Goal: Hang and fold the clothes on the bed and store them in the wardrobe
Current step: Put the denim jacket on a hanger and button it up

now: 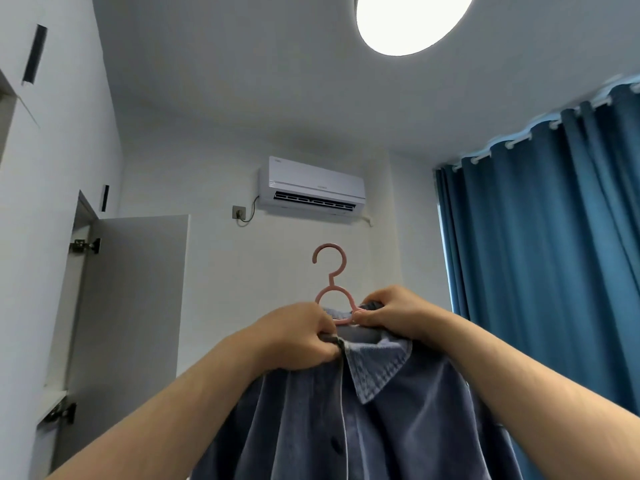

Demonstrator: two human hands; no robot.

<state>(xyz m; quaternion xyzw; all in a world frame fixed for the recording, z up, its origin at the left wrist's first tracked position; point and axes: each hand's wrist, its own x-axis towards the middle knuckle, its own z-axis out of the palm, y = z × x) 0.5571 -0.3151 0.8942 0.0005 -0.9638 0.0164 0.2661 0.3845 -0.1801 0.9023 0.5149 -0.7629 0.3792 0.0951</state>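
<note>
A blue-grey corduroy shirt (388, 420) with dark buttons hangs on a pink plastic hanger (330, 271), held up at head height in front of me. My left hand (294, 336) pinches the shirt's collar edge at the left of the neck. My right hand (394, 313) grips the collar and the hanger's shoulder on the right side. The hanger's hook points up, free of any rail. The bed is out of view.
The white wardrobe (41, 202) stands at the left with one door (131, 306) swung open toward me. An air conditioner (313, 190) is mounted on the far wall. Blue curtains (554, 254) cover the right side. A round ceiling lamp (408, 19) is overhead.
</note>
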